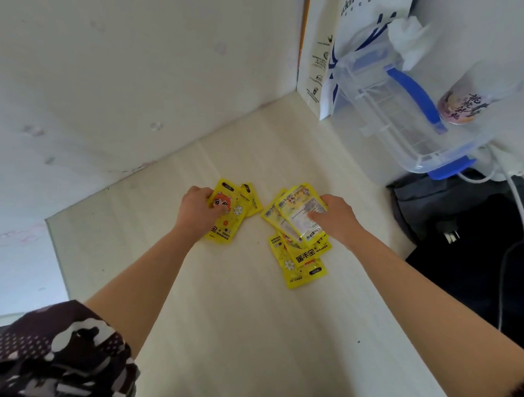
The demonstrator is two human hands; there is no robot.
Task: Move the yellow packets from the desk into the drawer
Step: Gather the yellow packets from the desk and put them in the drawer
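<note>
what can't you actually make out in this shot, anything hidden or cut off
- Drawer: nowhere in the head view, so its place and whether it is open cannot be told.
- Packet count: the yellow packets overlap in the pile under the right hand, and the left hand covers part of its stack.
- White paper bag: print cut off by the top edge.
- Clear plastic container: contents blurred.

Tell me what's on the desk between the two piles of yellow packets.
Nothing: in the head view a bare strip of desk separates the left pile, held by the left hand, from the right pile, held by the right hand.
</note>
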